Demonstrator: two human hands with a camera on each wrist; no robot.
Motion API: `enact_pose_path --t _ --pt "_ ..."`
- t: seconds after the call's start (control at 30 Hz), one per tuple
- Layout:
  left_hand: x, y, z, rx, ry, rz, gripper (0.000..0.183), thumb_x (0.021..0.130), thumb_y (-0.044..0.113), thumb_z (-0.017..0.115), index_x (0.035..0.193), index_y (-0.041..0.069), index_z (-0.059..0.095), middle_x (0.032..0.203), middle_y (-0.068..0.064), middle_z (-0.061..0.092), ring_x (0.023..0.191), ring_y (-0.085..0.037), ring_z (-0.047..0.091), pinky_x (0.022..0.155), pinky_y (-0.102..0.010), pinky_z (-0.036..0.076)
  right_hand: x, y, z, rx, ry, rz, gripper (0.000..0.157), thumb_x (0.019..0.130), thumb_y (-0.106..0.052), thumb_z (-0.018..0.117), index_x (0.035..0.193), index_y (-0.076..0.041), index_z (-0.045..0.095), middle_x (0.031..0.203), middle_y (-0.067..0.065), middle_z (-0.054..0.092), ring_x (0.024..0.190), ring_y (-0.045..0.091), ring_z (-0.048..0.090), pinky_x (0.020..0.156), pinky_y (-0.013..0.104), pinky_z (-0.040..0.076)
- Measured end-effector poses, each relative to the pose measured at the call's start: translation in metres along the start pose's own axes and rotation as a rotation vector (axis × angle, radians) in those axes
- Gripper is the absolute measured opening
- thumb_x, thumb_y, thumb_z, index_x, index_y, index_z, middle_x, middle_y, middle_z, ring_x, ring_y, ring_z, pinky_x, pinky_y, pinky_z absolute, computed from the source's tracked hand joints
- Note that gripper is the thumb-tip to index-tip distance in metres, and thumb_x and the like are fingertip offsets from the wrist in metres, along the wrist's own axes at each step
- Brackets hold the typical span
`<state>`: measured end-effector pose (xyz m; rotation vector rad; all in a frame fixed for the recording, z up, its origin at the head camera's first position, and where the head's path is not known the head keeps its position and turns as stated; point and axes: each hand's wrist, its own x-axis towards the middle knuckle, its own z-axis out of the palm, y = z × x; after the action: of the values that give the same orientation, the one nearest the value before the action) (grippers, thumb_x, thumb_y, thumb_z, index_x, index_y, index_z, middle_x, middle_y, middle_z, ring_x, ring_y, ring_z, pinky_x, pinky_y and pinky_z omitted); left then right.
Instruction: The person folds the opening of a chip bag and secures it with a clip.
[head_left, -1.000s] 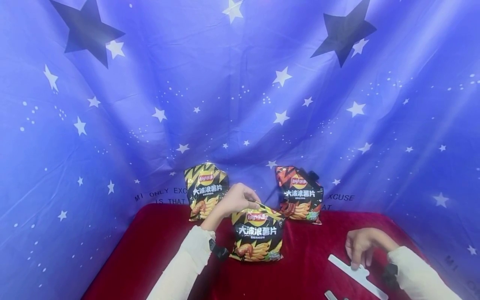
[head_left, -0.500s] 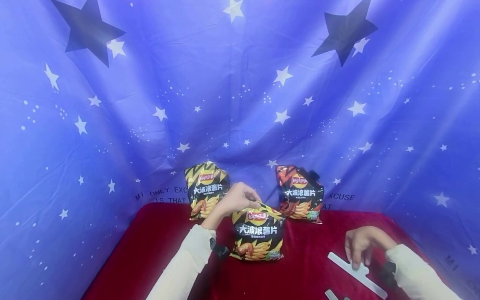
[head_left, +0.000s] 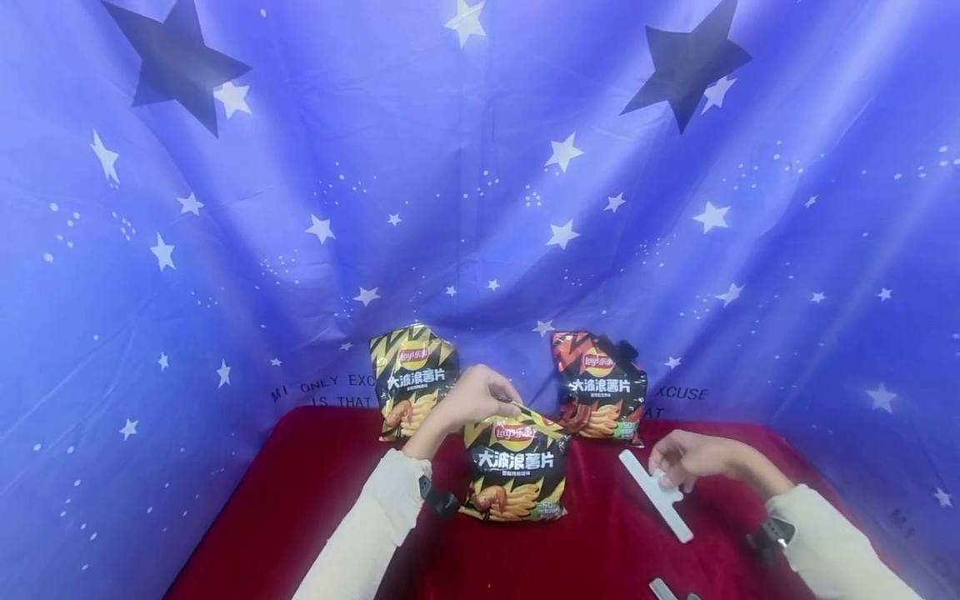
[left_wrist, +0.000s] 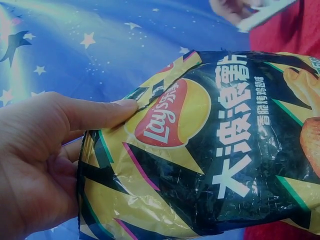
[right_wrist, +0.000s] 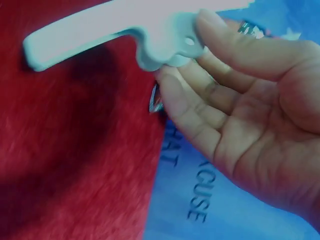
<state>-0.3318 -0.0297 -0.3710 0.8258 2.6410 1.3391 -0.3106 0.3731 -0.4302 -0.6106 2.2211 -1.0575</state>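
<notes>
At the table's middle stands a yellow and black chip bag [head_left: 513, 479]. My left hand [head_left: 480, 398] pinches its folded top edge; in the left wrist view the thumb [left_wrist: 107, 111] presses on the front near the logo and the other fingers are partly hidden behind. Off to the right, my right hand [head_left: 697, 460] holds a white bag clip [head_left: 654, 497] by its handle, above the red cloth and apart from the bag. The right wrist view has the clip's long bar [right_wrist: 80, 40] stretching away from the thumb and fingers.
Behind stand another yellow and black chip bag [head_left: 414, 379] and a red and black chip bag [head_left: 600, 396] with a dark object [head_left: 624, 352] at its top corner. A pale clip-like piece [head_left: 663, 590] lies at the front edge. A blue star-printed curtain [head_left: 465, 167] surrounds the red-covered table [head_left: 315, 483].
My right hand has lifted the white clip and carried it left and away from me, toward the bag; the clip has turned steeper. The left hand and its bag have stayed in place.
</notes>
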Motion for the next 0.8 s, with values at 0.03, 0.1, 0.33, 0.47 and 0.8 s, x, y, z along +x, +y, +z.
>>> enact_pose_path --t 0.03,0.1,0.33,0.47,0.8 --pt "0.0 0.0 0.0 0.002 -0.002 0.003 0.009 0.082 0.005 0.082 0.089 0.009 0.081 0.086 -0.002 0.079 0.085 -0.013 0.068 0.082 -0.031 0.055 0.002 -0.003 0.0 0.01 0.009 -0.031 0.019 0.091 -0.003 0.066 0.105 0.009 0.061 0.088 0.005 0.066 0.078 0.014 0.065 0.066 0.032 0.058" --pt "-0.001 0.0 0.0 0.005 -0.002 0.008 0.008 0.082 0.005 0.082 0.089 0.009 0.081 0.086 -0.002 0.079 0.085 -0.013 0.068 0.083 -0.032 0.056 0.006 -0.008 0.002 0.028 0.044 -0.082 0.02 0.093 -0.002 0.063 0.107 0.011 0.059 0.089 0.004 0.065 0.079 0.013 0.065 0.067 0.032 0.058" --pt "-0.002 0.003 -0.001 -0.004 -0.01 -0.001 0.009 0.082 0.005 0.081 0.09 0.008 0.081 0.088 -0.004 0.079 0.087 -0.015 0.069 0.087 -0.034 0.055 0.022 -0.035 0.01 0.003 0.312 -0.204 0.026 0.098 -0.002 0.061 0.116 0.017 0.058 0.096 0.017 0.07 0.078 0.01 0.066 0.066 0.032 0.06" --pt "-0.002 0.005 -0.001 -0.009 -0.008 -0.007 0.009 0.082 0.005 0.082 0.09 0.008 0.08 0.088 -0.004 0.079 0.088 -0.015 0.069 0.088 -0.036 0.055 0.028 -0.052 0.018 -0.023 0.463 -0.25 0.027 0.096 -0.001 0.063 0.118 0.016 0.061 0.1 0.025 0.071 0.079 0.007 0.067 0.067 0.03 0.061" --pt "-0.002 0.003 0.0 -0.005 0.001 -0.002 0.009 0.081 0.006 0.082 0.09 0.008 0.08 0.089 -0.004 0.079 0.091 -0.018 0.07 0.093 -0.042 0.056 0.036 -0.083 0.033 -0.068 0.664 -0.246 0.022 0.091 0.004 0.068 0.112 0.011 0.068 0.094 0.024 0.074 0.054 0.011 0.057 0.045 0.024 0.049"
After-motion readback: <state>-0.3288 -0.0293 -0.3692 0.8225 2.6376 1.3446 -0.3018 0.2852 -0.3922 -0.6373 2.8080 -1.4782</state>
